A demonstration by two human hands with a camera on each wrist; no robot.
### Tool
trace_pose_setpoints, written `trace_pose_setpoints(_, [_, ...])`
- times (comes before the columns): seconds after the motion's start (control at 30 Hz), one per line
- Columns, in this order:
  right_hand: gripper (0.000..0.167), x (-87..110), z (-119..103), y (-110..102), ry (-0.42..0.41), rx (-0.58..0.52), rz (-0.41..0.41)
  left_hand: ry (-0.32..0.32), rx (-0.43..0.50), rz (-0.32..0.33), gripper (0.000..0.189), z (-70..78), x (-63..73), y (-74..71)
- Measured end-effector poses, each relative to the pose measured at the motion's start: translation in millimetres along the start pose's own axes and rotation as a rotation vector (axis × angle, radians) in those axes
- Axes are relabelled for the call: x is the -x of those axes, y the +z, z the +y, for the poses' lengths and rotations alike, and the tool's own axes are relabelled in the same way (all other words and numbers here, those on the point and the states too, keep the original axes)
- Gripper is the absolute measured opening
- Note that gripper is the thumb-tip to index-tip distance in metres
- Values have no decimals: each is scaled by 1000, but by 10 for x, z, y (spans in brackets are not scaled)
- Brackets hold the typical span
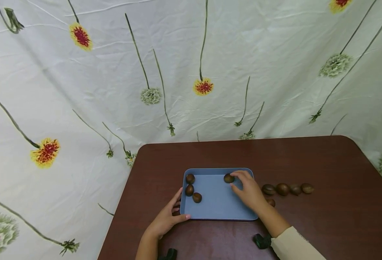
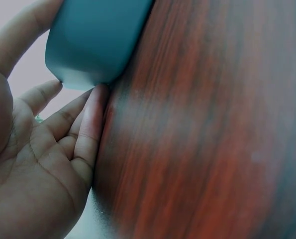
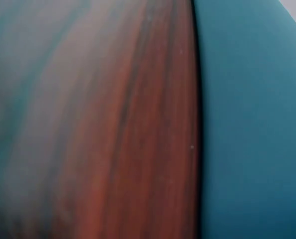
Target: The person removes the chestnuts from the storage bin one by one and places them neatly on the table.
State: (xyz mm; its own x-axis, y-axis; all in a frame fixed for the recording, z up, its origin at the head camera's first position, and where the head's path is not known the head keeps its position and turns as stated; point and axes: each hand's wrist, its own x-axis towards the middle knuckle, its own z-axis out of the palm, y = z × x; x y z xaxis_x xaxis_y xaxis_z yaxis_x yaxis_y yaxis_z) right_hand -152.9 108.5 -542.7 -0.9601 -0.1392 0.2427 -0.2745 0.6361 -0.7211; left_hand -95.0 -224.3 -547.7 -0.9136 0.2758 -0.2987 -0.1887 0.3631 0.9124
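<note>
A shallow blue tray [image 1: 215,202] lies on the table. In the head view my left hand [image 1: 166,218] grips its near left corner, thumb along the front edge and fingers at the left side; the left wrist view shows the fingers bent against the tray corner [image 2: 98,45]. Over the tray's right side, my right hand [image 1: 249,189] has its index finger and thumb on either side of a round brown nut [image 1: 228,178] near the far right corner. Three similar brown nuts [image 1: 189,190] sit at the tray's left end. The right wrist view shows no fingers.
Right of the tray, several brown nuts [image 1: 282,189] stand in a row on the dark red-brown table [image 1: 334,224]. Another nut [image 1: 270,202] is partly hidden by my right wrist. Behind the table hangs a white flowered cloth [image 1: 177,72]. A dark green object [image 1: 261,241] lies beside my right sleeve.
</note>
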Motion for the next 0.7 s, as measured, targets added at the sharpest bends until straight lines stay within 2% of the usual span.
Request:
trace_pose_setpoints(0.1, [43,-1,7,23,-14,86,-37,2,3,-1,100,-1,0,-3])
trace_pose_setpoints(0.27, [51,1,-12,37,-25,163,-94,3,14,-3,99,-5,1,-5])
trace_pose_setpoints(0.7, [49,10,-25,42,-37,208,-135,-7,-13,12,99,-8,-4,-5])
